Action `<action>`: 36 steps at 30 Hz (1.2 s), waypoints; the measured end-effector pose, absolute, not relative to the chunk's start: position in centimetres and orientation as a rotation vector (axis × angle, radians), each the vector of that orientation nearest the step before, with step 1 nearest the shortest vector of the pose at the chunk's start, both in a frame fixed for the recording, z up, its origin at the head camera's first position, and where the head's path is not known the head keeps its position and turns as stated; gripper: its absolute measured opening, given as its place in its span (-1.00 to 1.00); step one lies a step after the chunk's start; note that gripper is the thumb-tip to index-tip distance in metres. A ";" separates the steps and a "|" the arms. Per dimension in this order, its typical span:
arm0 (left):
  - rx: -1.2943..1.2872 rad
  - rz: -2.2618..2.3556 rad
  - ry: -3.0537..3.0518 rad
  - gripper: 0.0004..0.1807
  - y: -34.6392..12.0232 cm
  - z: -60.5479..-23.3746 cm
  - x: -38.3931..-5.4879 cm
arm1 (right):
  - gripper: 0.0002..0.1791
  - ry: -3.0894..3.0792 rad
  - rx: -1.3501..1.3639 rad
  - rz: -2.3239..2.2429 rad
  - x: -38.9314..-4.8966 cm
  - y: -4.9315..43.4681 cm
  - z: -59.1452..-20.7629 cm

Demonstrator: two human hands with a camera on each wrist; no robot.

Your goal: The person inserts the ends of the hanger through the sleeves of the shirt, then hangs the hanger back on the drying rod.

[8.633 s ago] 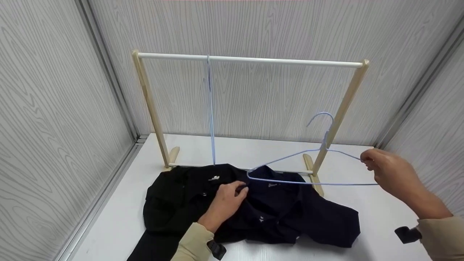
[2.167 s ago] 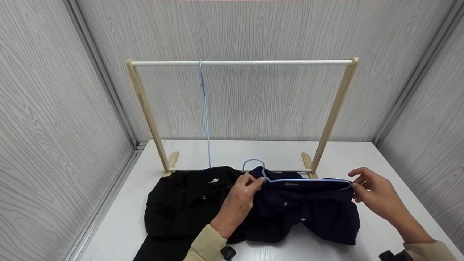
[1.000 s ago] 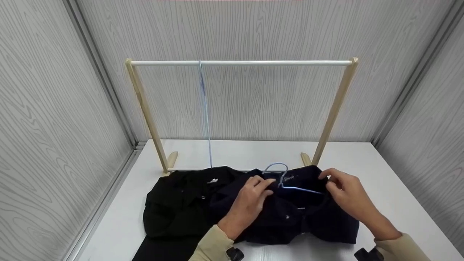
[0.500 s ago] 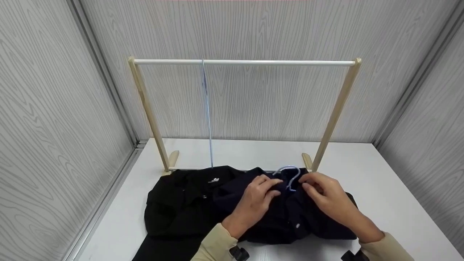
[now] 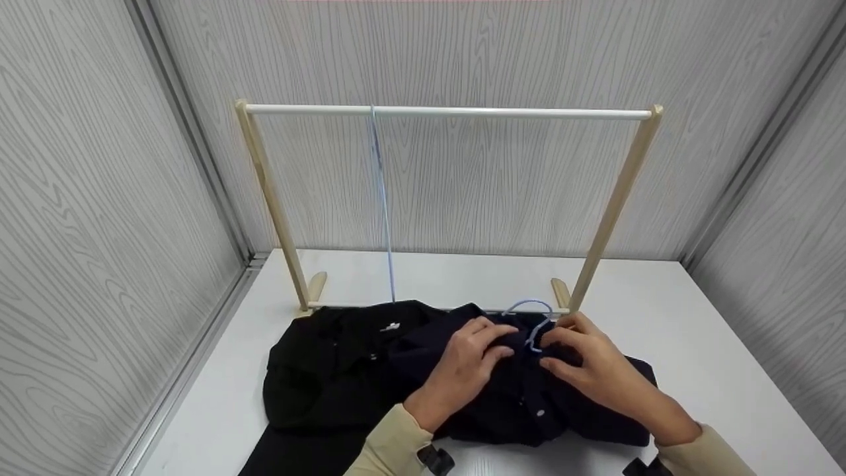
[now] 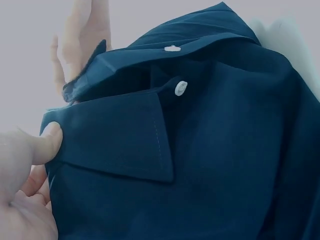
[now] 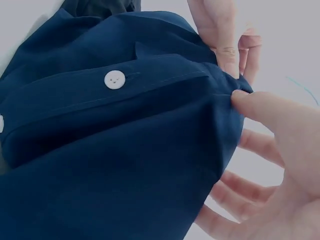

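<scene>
Head view, unlike left wrist: hanger (image 5: 532, 301) between left hand (image 5: 460, 361) and right hand (image 5: 593, 363), both pinching navy shirt (image 5: 505, 408).

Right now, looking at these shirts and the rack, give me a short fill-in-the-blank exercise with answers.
The left hand and right hand hold the shirt coloured ____.
Seen by the person, the black shirt lies to its ____.
The top bar of the rack is coloured ____.
Missing words: navy blue; left; white.

The shirt (image 6: 220, 135) is matt cloth, the rack's posts (image 5: 272, 205) wood.
</scene>
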State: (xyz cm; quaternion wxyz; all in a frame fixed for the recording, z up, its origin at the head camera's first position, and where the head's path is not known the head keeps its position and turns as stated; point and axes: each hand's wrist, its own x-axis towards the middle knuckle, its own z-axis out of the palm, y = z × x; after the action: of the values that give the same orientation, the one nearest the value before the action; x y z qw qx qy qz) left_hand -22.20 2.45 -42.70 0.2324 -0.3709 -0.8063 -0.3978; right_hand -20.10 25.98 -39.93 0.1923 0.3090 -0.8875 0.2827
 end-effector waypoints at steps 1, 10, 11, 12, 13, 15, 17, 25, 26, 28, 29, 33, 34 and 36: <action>-1.025 -1.089 -2.213 -0.70 2.5 -42.7 -22.2 | -0.74 -2.465 0.882 0.769 -20.1 25.9 -39.9; -1.025 -1.063 -2.242 -0.66 1.6 -42.5 -22.5 | -0.66 -2.340 0.871 0.639 -20.1 26.1 -39.5; -1.012 -1.053 -2.257 -0.65 1.4 -42.5 -22.7 | -0.65 -2.333 0.855 0.645 -20.1 26.3 -39.4; -0.997 -1.048 -2.272 -0.63 1.1 -42.5 -22.8 | -0.65 -2.328 0.841 0.655 -20.1 26.4 -39.3; -0.981 -1.036 -2.288 -0.63 0.8 -42.5 -22.9 | -0.65 -2.318 0.832 0.670 -20.2 26.6 -39.2; -0.949 -1.017 -2.307 -0.62 0.2 -42.6 -23.1 | -0.65 -2.293 0.824 0.698 -20.2 26.9 -39.0; -0.916 -0.986 -2.311 -0.67 -0.4 -42.8 -23.3 | -0.64 -2.281 0.808 0.714 -20.1 27.1 -38.8; -0.806 -0.899 -2.258 -0.82 -1.7 -43.8 -23.6 | -0.65 -2.280 0.765 0.719 -20.1 27.6 -38.5; -0.802 -0.925 -2.252 -0.82 -1.8 -43.9 -23.6 | -0.65 -2.284 0.762 0.721 -20.1 27.6 -38.6; -0.795 -0.994 -2.236 -0.83 -1.8 -43.9 -23.7 | -0.65 -2.292 0.755 0.727 -20.1 27.6 -38.6; -0.790 -1.026 -2.232 -0.84 -1.8 -43.9 -23.7 | -0.65 -2.296 0.752 0.728 -20.1 27.7 -38.7; -0.771 -1.119 -2.227 -0.87 -2.0 -43.9 -23.7 | -0.67 -2.325 0.733 0.738 -20.0 28.0 -38.8; -0.767 -1.137 -2.230 -0.87 -2.0 -43.9 -23.7 | -0.68 -2.337 0.721 0.741 -20.0 28.1 -38.9; -0.763 -1.170 -2.236 -0.87 -2.1 -43.9 -23.7 | -0.68 -2.376 0.676 0.763 -19.9 28.3 -38.9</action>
State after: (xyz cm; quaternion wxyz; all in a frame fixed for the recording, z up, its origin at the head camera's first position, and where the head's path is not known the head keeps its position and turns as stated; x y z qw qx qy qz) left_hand -23.75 -2.11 -43.88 0.2499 -0.2803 -0.8213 -0.4296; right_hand -19.87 28.34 -38.93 0.2744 0.2514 -0.8837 0.2839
